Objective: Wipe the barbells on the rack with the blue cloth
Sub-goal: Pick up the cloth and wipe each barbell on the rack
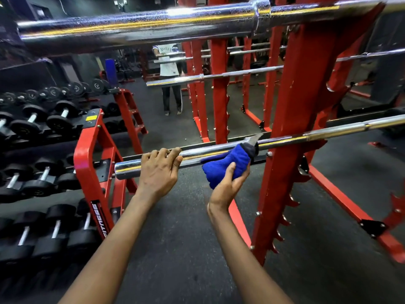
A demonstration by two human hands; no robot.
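Note:
A chrome barbell (pixel 201 150) lies across the red rack (pixel 291 119) at waist height, its left sleeve end sticking out toward me. My left hand (pixel 158 170) grips that sleeve from above, fingers curled over it. My right hand (pixel 228 185) holds the bunched blue cloth (pixel 225 164) from below and presses it against the sleeve near the collar, just left of the rack upright. A thicker chrome barbell (pixel 135 25) rests higher on the rack, close to the camera.
A red dumbbell rack (pixel 94 150) with several black dumbbells stands at the left, close to the barbell's end. A mirror behind shows a person (pixel 169 71) and more bars. Hooked pegs jut from the upright. Dark rubber floor (pixel 179 249) lies underfoot.

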